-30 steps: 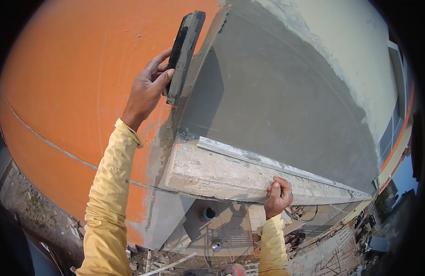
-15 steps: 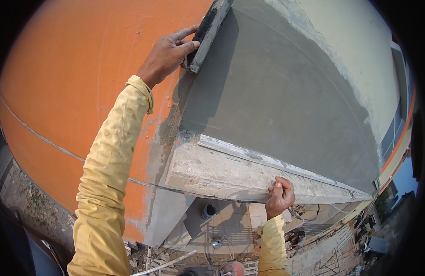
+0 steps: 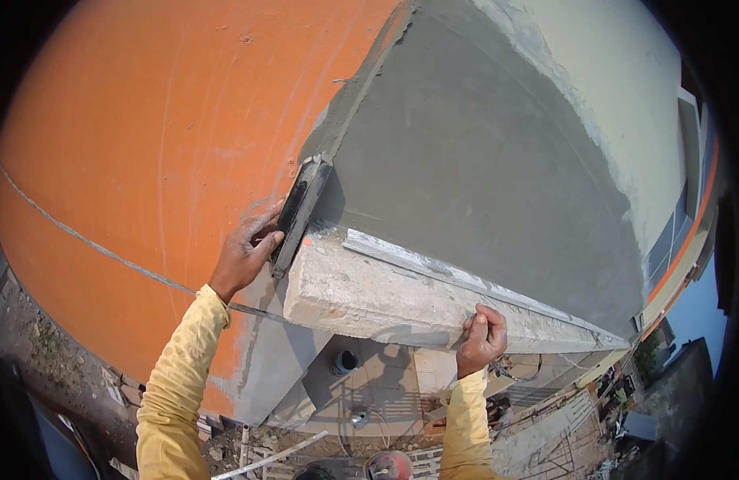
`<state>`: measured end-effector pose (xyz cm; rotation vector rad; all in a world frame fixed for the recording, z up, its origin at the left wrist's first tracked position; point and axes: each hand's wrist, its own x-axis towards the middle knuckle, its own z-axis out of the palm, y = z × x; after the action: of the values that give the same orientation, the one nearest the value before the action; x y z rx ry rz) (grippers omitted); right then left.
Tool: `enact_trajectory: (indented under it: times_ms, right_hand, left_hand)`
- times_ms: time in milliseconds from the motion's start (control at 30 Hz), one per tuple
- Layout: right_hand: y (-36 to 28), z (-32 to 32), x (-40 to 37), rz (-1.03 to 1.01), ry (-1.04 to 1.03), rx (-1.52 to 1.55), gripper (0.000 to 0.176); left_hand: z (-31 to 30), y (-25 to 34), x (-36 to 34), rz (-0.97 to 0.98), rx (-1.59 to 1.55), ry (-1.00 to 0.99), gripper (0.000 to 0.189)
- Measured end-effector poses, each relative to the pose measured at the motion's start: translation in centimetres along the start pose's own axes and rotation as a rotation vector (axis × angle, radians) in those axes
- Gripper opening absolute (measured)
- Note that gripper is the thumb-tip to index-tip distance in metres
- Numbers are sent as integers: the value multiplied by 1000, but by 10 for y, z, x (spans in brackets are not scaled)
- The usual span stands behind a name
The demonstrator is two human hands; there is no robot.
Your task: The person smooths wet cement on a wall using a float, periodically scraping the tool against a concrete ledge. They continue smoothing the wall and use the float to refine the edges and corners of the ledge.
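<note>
My left hand grips a dark, flat-faced float, held along the corner where the orange wall meets the grey plastered surface. The float's lower end is beside the left end of the pale concrete ledge. My right hand is closed at the ledge's front edge, its fingers curled; what they hold, if anything, is hidden. A whitish straight strip lies along the ledge at the foot of the grey plaster.
A rope crosses the orange wall. Far below the ledge are a bucket, a reddish tub, long poles and rubble on the ground. A pale wall borders the plaster at the upper right.
My left hand and the float have moved down along the corner, from the upper part to beside the ledge's end. My right hand stays at the ledge. The view has shifted slightly.
</note>
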<state>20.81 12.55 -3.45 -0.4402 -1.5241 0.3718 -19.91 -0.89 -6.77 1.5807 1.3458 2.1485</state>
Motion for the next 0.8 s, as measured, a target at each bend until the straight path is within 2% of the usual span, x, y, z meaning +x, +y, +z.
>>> enact_trajectory:
  times_ms: [67,100,133,200,267,400,500,567,700,800]
  right_hand:
    - [0,4,1,-47,6,10,13]
    - [-5,5,1,-20,4,34,14]
    - [-6,5,1,-9,-14,30,14]
    - [-7,3,1,14,5,61,12]
    - [-5,1,1,26,-26,53,12]
    - [1,1,2,-48,4,15,12]
    - [-1,0,3,-29,11,23,13]
    - [-1,-1,4,-35,14,7,13]
    - [-1,2,4,-39,33,18,12]
    - [-6,5,3,-51,56,-2,15]
  left_hand:
    - [-10,-19,-37,-246,-88,-38,53]
    - [-17,-26,-53,-359,-36,-71,55]
    - [-21,-33,-67,-377,-40,-61,55]
    - [-24,-43,-89,-275,-107,14,55]
    - [-29,-50,-88,-268,-131,60,55]
    - [-25,0,-25,-68,-172,53,54]
    - [-14,29,22,-44,-109,63,53]
    - [-9,40,40,14,-39,-35,54]
    - [-1,37,36,-45,53,-64,55]
    - [1,-4,0,-49,-34,-20,50]
